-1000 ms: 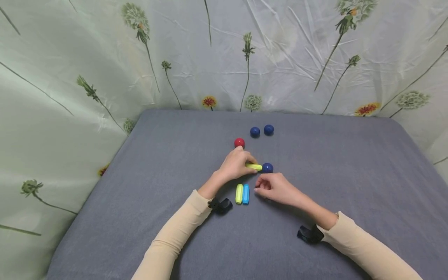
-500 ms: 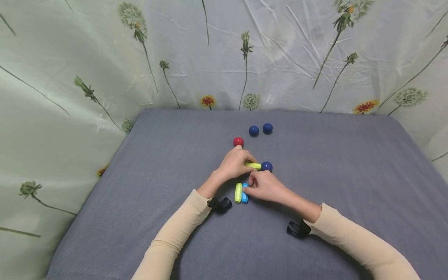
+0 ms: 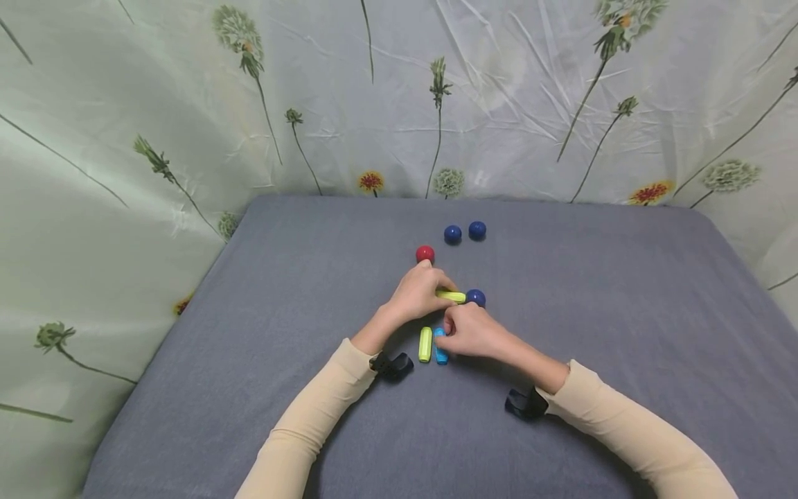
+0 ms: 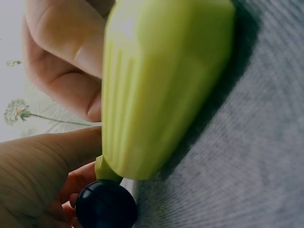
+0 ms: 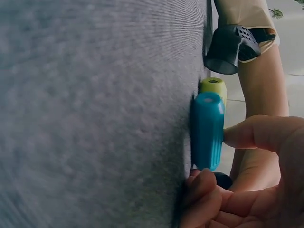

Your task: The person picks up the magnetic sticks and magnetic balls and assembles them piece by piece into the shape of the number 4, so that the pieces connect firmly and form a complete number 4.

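In the head view my left hand (image 3: 416, 291) grips a yellow-green magnetic rod (image 3: 451, 296) lying crosswise, with a dark blue ball (image 3: 476, 298) at its right end. My right hand (image 3: 476, 331) is over a blue magnetic rod (image 3: 441, 355). In the right wrist view the thumb (image 5: 244, 133) meets the side of the blue rod (image 5: 207, 130) and curled fingers (image 5: 202, 194) are at its far end. Left of it lies a second yellow-green rod (image 3: 425, 344), large in the foreground of the left wrist view, where the ball (image 4: 107, 204) shows below.
A red ball (image 3: 425, 254) sits just beyond my left knuckles. Two more dark blue balls, one on the left (image 3: 452, 234) and one on the right (image 3: 476, 230), lie farther back. Grey cloth (image 3: 299, 277) covers the table, and a flowered curtain (image 3: 349, 104) hangs behind it.
My right hand has moved left onto the blue rod. That rod now stands slightly apart from the yellow-green one beside it and is turned a little. The left hand stays in place.
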`<control>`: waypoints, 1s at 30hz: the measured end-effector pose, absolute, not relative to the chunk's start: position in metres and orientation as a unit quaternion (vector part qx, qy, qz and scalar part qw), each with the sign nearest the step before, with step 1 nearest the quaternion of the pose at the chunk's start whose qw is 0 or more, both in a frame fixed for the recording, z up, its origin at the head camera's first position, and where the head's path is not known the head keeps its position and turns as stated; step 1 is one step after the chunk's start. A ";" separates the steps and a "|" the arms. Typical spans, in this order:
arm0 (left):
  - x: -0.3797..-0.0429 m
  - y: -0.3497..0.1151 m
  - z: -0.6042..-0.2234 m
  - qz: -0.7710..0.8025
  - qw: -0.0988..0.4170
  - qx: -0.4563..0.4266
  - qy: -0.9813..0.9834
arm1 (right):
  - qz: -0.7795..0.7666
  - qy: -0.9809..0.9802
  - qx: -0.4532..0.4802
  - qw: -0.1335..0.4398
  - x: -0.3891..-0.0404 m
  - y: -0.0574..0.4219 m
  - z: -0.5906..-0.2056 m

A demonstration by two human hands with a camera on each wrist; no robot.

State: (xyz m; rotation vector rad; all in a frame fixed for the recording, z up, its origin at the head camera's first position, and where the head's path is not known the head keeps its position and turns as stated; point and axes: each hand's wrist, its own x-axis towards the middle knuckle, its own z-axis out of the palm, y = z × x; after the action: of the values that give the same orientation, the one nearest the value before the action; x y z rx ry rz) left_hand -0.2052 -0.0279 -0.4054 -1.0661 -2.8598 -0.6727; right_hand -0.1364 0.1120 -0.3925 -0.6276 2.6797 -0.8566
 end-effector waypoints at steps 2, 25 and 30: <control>-0.205 -0.028 -0.405 -0.218 0.007 -0.340 -0.915 | -0.290 0.922 -0.223 0.128 -0.137 0.113 -0.391; -0.205 -0.028 -0.404 -0.213 0.001 -0.339 -0.917 | -0.333 0.907 -0.187 0.177 -0.132 0.142 -0.387; -0.205 -0.028 -0.405 -0.213 0.005 -0.340 -0.916 | -0.346 0.903 -0.170 0.192 -0.133 0.151 -0.386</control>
State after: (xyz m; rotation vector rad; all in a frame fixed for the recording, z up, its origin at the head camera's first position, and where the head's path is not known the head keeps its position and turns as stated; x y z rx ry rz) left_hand -0.2054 -0.0278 -0.4049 -1.0642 -2.8694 -0.6656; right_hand -0.1330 0.1505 -0.3856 -0.4774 2.5340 -0.9702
